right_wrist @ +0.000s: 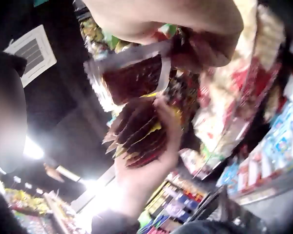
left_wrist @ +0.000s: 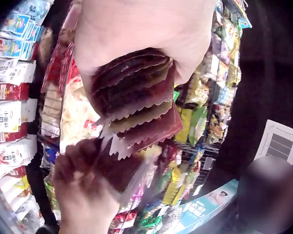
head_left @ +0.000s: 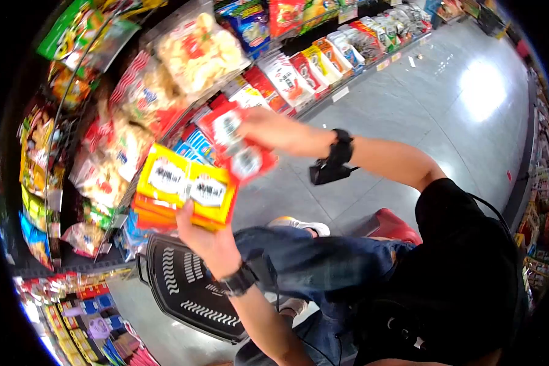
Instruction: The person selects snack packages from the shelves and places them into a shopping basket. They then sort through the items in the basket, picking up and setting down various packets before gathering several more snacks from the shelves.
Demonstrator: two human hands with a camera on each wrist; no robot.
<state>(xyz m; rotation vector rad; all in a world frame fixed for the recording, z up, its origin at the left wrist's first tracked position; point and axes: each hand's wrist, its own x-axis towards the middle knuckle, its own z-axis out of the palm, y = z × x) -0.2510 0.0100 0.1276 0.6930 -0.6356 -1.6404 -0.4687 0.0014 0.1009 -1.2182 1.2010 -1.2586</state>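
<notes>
My left hand [head_left: 212, 243] grips a fanned stack of flat snack packets [head_left: 186, 186], a yellow one with white labels on top and orange and red ones below. The thumb lies over the near edge of the yellow packet. Just beyond the stack, my right hand [head_left: 274, 129] pinches a single red packet [head_left: 245, 160] by its far side. In the left wrist view the stacked packets [left_wrist: 136, 105] show zigzag edges, with the blurred right hand [left_wrist: 83, 183] below them. The right wrist view shows the clear underside of the single packet [right_wrist: 129, 80] above the stack [right_wrist: 141, 134].
Hanging bags of puffed snacks [head_left: 195, 52] and a wire rack of bags [head_left: 49, 165] stand at the left. A low shelf row of packets [head_left: 317, 64] runs to the back right. A black lidded basket [head_left: 195, 287] sits on the grey floor near the knees, by a red object [head_left: 393, 226].
</notes>
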